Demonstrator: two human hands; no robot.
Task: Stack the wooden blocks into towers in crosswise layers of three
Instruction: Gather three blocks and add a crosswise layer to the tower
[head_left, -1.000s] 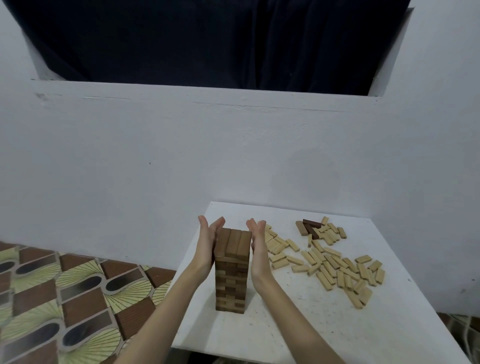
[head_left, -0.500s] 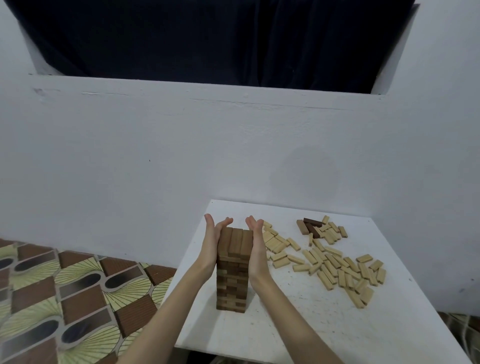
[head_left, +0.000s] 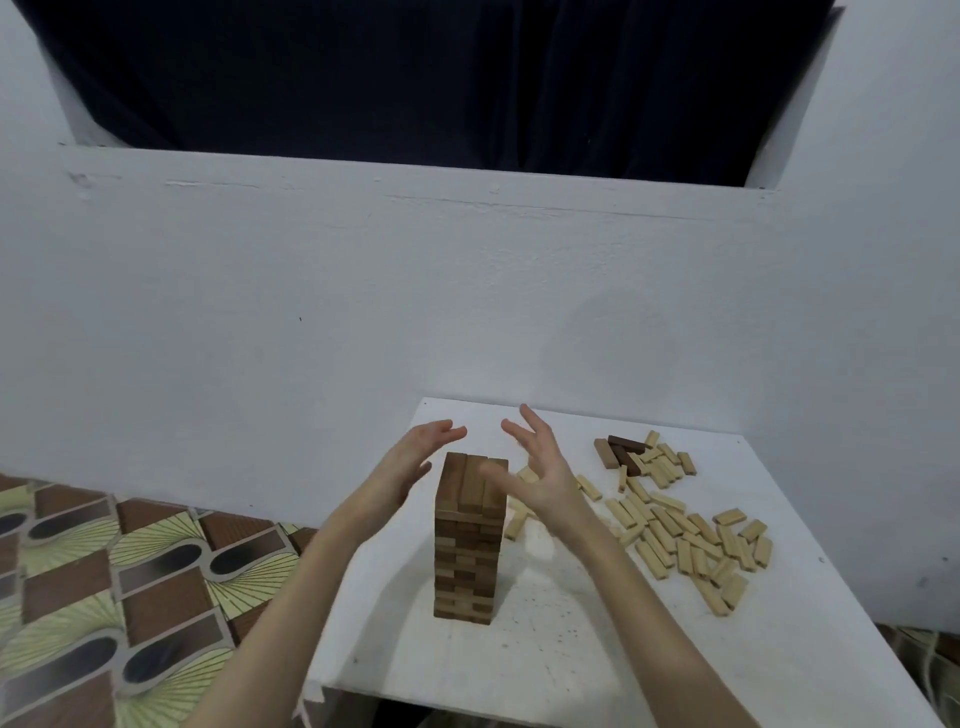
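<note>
A tall tower of brown wooden blocks (head_left: 467, 545) stands on the white table (head_left: 571, 649), its layers laid crosswise. My left hand (head_left: 410, 467) hovers just left of the tower's top, fingers straight, apart from the wood. My right hand (head_left: 537, 473) is at the tower's upper right with fingers spread; its thumb overlaps the top block in view, and whether it touches is unclear. Neither hand holds a block. Several pale loose blocks (head_left: 675, 530) lie scattered to the right, with a few dark blocks (head_left: 621, 452) at the far end of that spread.
The table stands in a corner of white wall (head_left: 311, 312), which closes off its far and right sides. A patterned tiled floor (head_left: 104, 582) lies to the left below the table edge. A dark opening sits above the wall ledge.
Both hands pressed flat against the sides of the tower's top before. They have now come off it and moved outward, fingers spreading. The tower stands unmoved.
</note>
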